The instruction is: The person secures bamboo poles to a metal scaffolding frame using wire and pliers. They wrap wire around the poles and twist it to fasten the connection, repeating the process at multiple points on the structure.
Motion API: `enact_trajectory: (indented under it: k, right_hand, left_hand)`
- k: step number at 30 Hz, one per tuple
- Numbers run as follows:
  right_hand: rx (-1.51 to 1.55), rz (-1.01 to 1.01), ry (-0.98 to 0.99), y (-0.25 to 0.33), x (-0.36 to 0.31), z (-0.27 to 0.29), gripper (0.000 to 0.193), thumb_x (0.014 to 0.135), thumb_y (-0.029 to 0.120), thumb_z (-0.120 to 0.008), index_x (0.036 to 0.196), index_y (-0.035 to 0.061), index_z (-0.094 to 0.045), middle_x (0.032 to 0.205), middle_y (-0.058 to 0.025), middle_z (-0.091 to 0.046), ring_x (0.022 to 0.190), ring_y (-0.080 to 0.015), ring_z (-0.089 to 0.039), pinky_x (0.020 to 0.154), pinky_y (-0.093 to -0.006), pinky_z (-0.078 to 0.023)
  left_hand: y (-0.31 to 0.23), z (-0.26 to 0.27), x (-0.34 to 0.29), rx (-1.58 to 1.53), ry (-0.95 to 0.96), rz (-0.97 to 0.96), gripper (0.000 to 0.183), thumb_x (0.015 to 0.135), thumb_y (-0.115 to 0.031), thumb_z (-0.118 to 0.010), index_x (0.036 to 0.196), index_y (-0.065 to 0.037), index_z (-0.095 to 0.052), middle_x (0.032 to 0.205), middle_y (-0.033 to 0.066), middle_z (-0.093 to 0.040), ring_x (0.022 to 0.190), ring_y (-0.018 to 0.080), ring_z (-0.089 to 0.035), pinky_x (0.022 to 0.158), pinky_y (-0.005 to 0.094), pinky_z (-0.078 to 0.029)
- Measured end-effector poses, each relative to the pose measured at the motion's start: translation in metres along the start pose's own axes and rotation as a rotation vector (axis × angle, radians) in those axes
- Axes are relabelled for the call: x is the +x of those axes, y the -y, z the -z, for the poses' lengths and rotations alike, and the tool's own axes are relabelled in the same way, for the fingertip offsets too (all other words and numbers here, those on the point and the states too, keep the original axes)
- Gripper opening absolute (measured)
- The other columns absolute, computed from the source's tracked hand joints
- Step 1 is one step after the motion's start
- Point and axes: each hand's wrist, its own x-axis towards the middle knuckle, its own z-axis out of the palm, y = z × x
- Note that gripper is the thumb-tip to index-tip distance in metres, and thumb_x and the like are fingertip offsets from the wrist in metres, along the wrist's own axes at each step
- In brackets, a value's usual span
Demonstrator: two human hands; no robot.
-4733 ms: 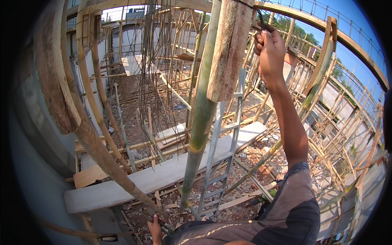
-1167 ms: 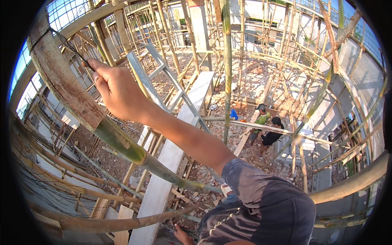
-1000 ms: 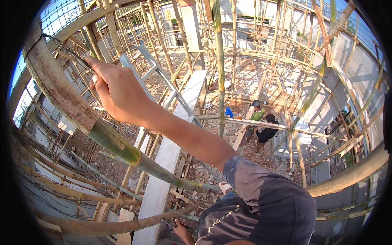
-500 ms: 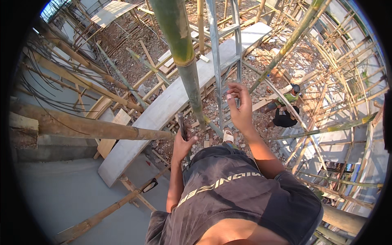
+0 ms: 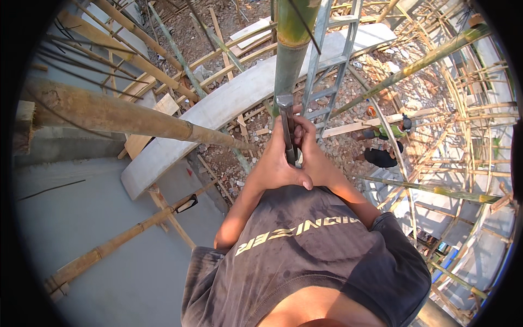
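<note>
My left hand (image 5: 272, 163) is closed around a dark metal hand tool (image 5: 285, 122) with a squared grey head, its exact kind unclear. The tool points away from me in front of my chest. My right hand (image 5: 317, 161) has come up against its other side, fingers curled in against the tool, and the two hands meet near the thumbs. Just beyond the tool's head rises a thick green bamboo pole (image 5: 290, 65). Part of the tool is hidden between my palms.
A metal ladder (image 5: 327, 71) stands beyond my right hand. A long curved pale slab (image 5: 218, 111) crosses below, over rubble. Another bamboo pole (image 5: 125, 117) reaches in from the left. Two people (image 5: 384, 155) are lower down at right, among bamboo scaffolding (image 5: 447, 131). A grey surface (image 5: 103, 218) lies lower left.
My left hand has brought the tool up and right to the middle. My right hand, raised with loosely bent fingers before, has come down to meet it. The view has shifted.
</note>
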Motion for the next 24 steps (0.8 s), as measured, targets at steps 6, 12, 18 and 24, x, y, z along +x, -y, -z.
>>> enact_trajectory:
  k: [6, 12, 18, 24]
  right_hand:
    - [-0.047, 0.000, 0.033, 0.004, 0.004, -0.003, 0.102, 0.077, 0.005, -0.078, 0.154, 0.0082, -0.011, 0.119, -0.0112, -0.037, 0.107, -0.0215, -0.042, 0.093, -0.0381, -0.042]
    - [0.070, -0.153, 0.106, 0.002, -0.001, -0.003, 0.096, 0.081, 0.004, -0.076, 0.154, 0.0049, -0.013, 0.139, -0.0203, -0.034, 0.132, -0.0317, -0.045, 0.108, -0.0446, -0.041]
    - [-0.178, -0.182, 0.001, -0.038, -0.015, -0.007, 0.070, 0.082, -0.004, -0.059, 0.147, -0.0030, -0.032, 0.131, -0.0252, -0.045, 0.122, -0.0400, -0.052, 0.103, -0.0457, -0.043]
    - [0.206, -0.284, 0.035, -0.045, -0.032, 0.017, 0.065, 0.083, -0.012, -0.048, 0.147, 0.0012, -0.046, 0.121, -0.0115, -0.064, 0.110, -0.0192, -0.063, 0.095, -0.0334, -0.051]
  left_hand:
    - [-0.007, 0.006, -0.005, -0.034, 0.041, -0.005, 0.162, 0.035, -0.063, -0.100, 0.157, 0.000, -0.014, 0.129, 0.0097, -0.040, 0.113, 0.0223, -0.045, 0.104, 0.0359, -0.037]
    - [-0.001, 0.006, -0.018, 0.222, 0.141, 0.107, 0.169, 0.041, -0.070, -0.094, 0.154, 0.011, 0.002, 0.153, 0.0262, -0.020, 0.144, 0.0375, -0.023, 0.119, 0.0459, -0.025]
    - [-0.010, 0.026, -0.013, 0.824, 0.207, 0.107, 0.130, 0.066, -0.065, -0.086, 0.156, 0.006, -0.022, 0.152, 0.0370, -0.017, 0.144, 0.0537, -0.019, 0.119, 0.0582, -0.022]
    - [-0.026, 0.050, -0.031, 0.466, -0.243, -0.050, 0.072, 0.079, -0.033, -0.081, 0.139, -0.003, -0.054, 0.141, 0.0183, -0.044, 0.130, 0.0327, -0.046, 0.103, 0.0414, -0.043]
